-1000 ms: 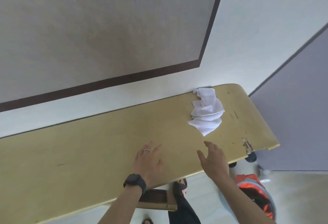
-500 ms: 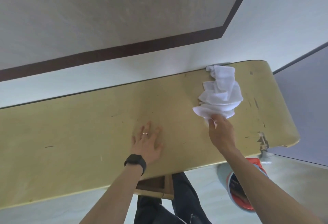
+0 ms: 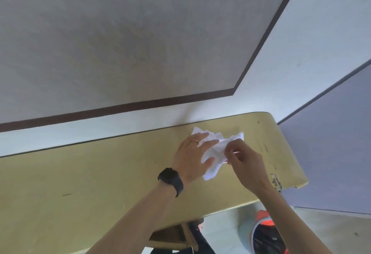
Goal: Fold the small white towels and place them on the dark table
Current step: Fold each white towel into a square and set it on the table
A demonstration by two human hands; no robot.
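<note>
Pale wall (image 3: 331, 22), dark-trimmed grey panel (image 3: 120, 32)

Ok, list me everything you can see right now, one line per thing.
towel: one, white, crumpled, on the table near its right end, under both hands
table: one, yellowish wood, against the wall; near right corner chipped
wall: grey panel with dark border above a pale strip
bin: one, orange-rimmed, on the floor below the table's right end
watch: one, black, left wrist
ring: one, left hand finger
left hand: flat, pressing the towel
right hand: pinching the towel's right part
</note>
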